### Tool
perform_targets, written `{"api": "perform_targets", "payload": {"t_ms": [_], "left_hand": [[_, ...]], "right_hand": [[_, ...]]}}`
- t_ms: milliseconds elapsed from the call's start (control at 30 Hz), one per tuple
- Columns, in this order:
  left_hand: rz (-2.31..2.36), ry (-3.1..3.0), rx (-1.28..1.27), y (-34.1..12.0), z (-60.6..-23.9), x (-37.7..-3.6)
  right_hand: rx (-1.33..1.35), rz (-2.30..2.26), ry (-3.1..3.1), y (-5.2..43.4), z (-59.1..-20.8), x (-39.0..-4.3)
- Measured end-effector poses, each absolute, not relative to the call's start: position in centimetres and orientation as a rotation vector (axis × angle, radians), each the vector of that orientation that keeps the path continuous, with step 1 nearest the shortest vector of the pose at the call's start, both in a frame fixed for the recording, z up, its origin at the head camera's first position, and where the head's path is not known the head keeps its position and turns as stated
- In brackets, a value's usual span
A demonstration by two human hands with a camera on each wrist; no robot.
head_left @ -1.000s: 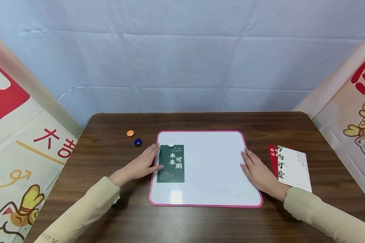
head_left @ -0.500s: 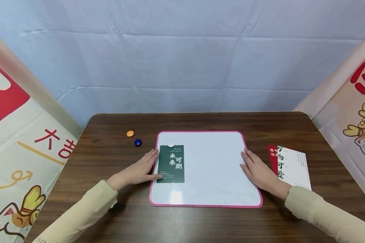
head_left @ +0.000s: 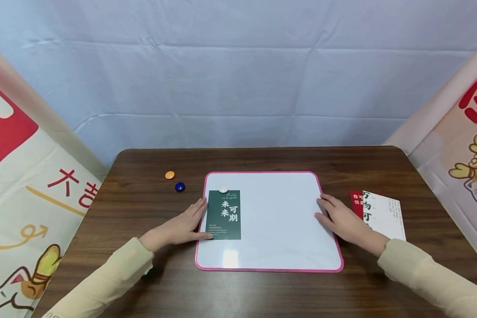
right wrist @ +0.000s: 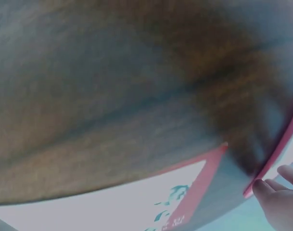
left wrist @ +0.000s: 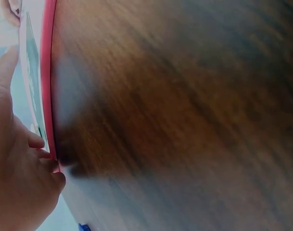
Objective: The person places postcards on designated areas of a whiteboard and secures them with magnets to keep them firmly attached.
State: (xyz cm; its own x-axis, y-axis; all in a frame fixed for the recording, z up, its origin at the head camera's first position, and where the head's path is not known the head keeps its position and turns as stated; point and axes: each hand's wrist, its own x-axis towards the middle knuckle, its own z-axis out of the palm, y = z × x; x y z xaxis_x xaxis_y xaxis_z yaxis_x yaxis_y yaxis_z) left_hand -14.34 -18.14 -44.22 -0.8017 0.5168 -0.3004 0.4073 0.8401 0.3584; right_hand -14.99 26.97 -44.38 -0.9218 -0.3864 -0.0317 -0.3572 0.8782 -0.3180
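Observation:
A pink-rimmed whiteboard (head_left: 278,174) lies flat on the dark wooden table. A green card (head_left: 223,215) with white characters lies at its left side, with a white magnet (head_left: 223,189) on its top edge. My left hand (head_left: 183,225) lies flat at the board's left rim, thumb touching the card's lower left corner. In the left wrist view the left fingers (left wrist: 38,142) meet the pink rim (left wrist: 47,82). My right hand (head_left: 339,218) rests flat at the board's right rim, fingers straight. The right wrist view shows its fingertips (right wrist: 281,185) by the rim.
An orange magnet (head_left: 169,175) and a blue magnet (head_left: 179,187) lie on the table left of the board. A white card (head_left: 385,215) over a red card (head_left: 356,201) lies right of my right hand. Printed banners stand at both sides, a blue cloth behind.
My left hand has slid slightly toward me along the board's left rim, thumb now lower on the green card. My right hand has shifted a little to the right.

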Motion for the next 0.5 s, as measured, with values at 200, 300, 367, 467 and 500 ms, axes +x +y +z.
{"api": "perform_targets", "payload": {"t_ms": [200, 300, 367, 467, 500], "left_hand": [[0.393, 2.62, 0.677, -18.1, -44.1, -14.1], [0.405, 2.616, 0.692, -18.1, -44.0, -14.0], [0.407, 2.614, 0.698, -18.1, -44.0, -13.9], [0.393, 2.616, 0.707, -18.1, -44.1, -14.0], [0.384, 2.616, 0.71, -18.1, -44.2, -14.0]], "right_hand": [[-0.584, -0.478, 2.998, 27.4, -43.3, -15.3], [-0.577, -0.473, 3.028, 27.7, -42.6, -15.4], [-0.559, -0.476, 3.043, 27.9, -42.2, -15.4], [-0.528, -0.495, 3.059, 28.2, -41.6, -15.4], [-0.514, -0.51, 3.059, 28.3, -41.5, -15.4]]}}
